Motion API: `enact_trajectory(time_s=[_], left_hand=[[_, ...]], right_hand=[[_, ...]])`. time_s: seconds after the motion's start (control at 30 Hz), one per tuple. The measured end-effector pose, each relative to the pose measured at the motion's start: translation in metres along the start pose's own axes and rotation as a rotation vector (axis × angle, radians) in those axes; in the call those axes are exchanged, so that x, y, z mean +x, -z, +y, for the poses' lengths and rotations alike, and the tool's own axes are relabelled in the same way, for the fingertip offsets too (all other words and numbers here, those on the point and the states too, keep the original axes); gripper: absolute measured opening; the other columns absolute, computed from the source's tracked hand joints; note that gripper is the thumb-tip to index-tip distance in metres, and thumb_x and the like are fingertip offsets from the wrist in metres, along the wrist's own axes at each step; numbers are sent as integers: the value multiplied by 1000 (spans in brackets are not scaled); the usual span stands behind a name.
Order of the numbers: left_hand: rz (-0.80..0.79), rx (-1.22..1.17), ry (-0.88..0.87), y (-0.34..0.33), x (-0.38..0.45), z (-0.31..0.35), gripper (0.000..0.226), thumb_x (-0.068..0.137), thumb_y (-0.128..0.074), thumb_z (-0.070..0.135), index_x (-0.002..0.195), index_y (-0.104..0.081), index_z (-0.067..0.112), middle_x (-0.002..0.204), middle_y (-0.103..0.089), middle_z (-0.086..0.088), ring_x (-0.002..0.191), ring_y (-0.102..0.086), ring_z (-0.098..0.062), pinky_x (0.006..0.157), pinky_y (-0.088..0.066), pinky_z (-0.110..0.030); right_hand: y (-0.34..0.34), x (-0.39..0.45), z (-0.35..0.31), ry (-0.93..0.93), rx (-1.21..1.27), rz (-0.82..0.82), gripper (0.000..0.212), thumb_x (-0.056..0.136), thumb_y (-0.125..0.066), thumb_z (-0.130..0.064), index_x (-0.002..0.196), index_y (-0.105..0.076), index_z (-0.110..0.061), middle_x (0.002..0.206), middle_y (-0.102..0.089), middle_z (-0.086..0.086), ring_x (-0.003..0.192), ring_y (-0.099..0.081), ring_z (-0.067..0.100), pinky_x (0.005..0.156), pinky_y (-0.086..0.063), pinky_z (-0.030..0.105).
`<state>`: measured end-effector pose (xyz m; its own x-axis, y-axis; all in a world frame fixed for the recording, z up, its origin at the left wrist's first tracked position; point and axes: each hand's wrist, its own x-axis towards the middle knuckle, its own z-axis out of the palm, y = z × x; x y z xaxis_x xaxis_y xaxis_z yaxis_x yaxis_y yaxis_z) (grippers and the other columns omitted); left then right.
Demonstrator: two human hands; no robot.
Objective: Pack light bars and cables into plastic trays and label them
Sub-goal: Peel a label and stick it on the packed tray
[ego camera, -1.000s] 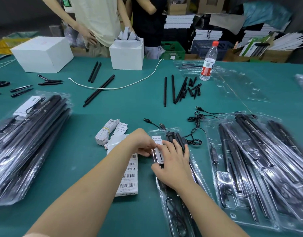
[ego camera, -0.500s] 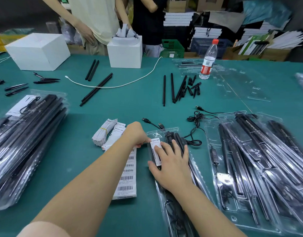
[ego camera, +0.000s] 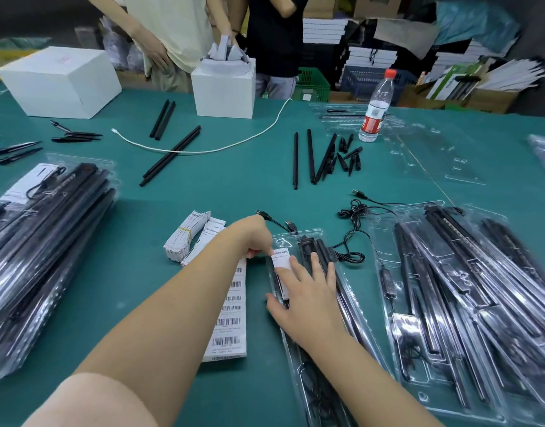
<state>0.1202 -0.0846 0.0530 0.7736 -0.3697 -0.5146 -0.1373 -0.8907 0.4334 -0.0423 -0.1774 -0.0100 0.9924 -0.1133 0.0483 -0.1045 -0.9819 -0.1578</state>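
- Label [ego camera: 281, 264], a small white printed slip, is laid on the upper left part of the clear plastic tray [ego camera: 308, 238] at table centre; light bars [ego camera: 322, 254] are seen packed under the tray's clear cover, just to the right of the label.
- Left hand [ego camera: 255, 236] is closed into a pinch at the label's upper left corner; whether the corner itself is gripped or only pressed cannot be told.
- Right hand [ego camera: 308, 298] is spread flat, palm down, over the tray; its fingertips [ego camera: 292, 262] are pressed on the label's lower part, and nothing is grasped.
- Barcode sheet [ego camera: 231, 309] is lying just left of the tray, partly hidden under the left forearm; a banded stack of slips [ego camera: 185, 238] is beyond it.
- Risks, as judged: a crease or trapped bubble could be left if the flat hand is drawn across unevenly; the label could be set crooked if the pinched corner is pulled sideways; the slick tray could be slid on the green table [ego camera: 234, 186] if pressure is uneven; the barcode sheet could be dragged by the forearm.
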Motion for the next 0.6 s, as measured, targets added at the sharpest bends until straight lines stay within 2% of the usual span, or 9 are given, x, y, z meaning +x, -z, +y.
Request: enact_trajectory(time_s=[0.1, 0.2, 0.27, 0.33, 0.4, 0.43, 0.5, 0.57, 0.6], left_hand=[[-14, -134, 18, -3, 3, -6, 17, 85, -66, 2, 78, -51, 5, 64, -42, -11, 49, -38, -22, 56, -36, -30], [-20, -183, 33, -6, 4, -2, 22, 87, -69, 15, 83, -48, 8, 72, -43, -9, 54, -39, -21, 50, -35, -26], [-20, -186, 26, -6, 7, 0, 27, 88, -70, 20, 81, -47, 9, 75, -45, -6, 58, -43, -19, 47, -38, -26], [-7, -219, 2, -7, 9, 1, 28, 90, -69, 24, 80, -47, 10, 82, -51, -7, 69, -53, -21, 57, -52, -31], [6, -352, -4, -9, 10, 1, 26, 94, -67, 25, 86, -50, 7, 96, -58, -11, 85, -64, -26, 76, -61, -36], [16, -446, 3, -10, 10, 0, 26, 95, -66, 24, 87, -51, 5, 97, -60, -13, 85, -65, -28, 77, -61, -38], [40, -621, 26, -12, 9, -1, 22, 96, -67, 18, 88, -55, 1, 87, -62, -15, 74, -65, -27, 70, -62, -38], [26, -794, 34, -15, 8, -5, 18, 95, -68, 13, 97, -60, -4, 85, -66, -15, 70, -65, -25, 64, -60, -36], [10, -881, 34, -16, 7, -7, 21, 94, -68, 11, 104, -62, -6, 89, -68, -17, 73, -66, -26, 68, -60, -37]], right_hand=[[3, 2, 0, 2, -17, -41, 57, 91, -38, -64, 140, -44, -37, 163, -26, -1, 153, -5, 36, 120, 6, 61], [6, 1, -5, 0, -59, -104, 66, 87, -41, -67, 144, -37, -36, 166, -17, 0, 153, -1, 38, 118, 10, 63], [8, 0, -8, -18, -64, -121, 67, 86, -43, -64, 146, -33, -35, 166, -14, 1, 153, 1, 37, 118, 8, 63], [9, -3, -12, -36, -51, -105, 63, 88, -44, -56, 146, -35, -33, 166, -15, 1, 153, 1, 37, 119, 6, 63], [12, -8, -17, -43, -43, -64, 59, 87, -46, -47, 143, -41, -30, 165, -21, 3, 152, -5, 39, 119, 4, 63], [14, -11, -20, -44, -34, -34, 58, 85, -47, -43, 140, -46, -28, 163, -27, 5, 151, -11, 41, 119, 1, 64], [16, -16, -22, -33, -20, 47, 56, 79, -54, -38, 134, -57, -24, 156, -41, 8, 147, -26, 43, 117, -12, 66], [17, -17, -23, -28, -7, 123, 56, 75, -60, -36, 129, -62, -22, 148, -51, 9, 141, -38, 43, 115, -23, 66], [17, -17, -22, -25, 6, 148, 56, 73, -62, -35, 128, -64, -21, 145, -53, 10, 138, -42, 43, 113, -27, 65]])
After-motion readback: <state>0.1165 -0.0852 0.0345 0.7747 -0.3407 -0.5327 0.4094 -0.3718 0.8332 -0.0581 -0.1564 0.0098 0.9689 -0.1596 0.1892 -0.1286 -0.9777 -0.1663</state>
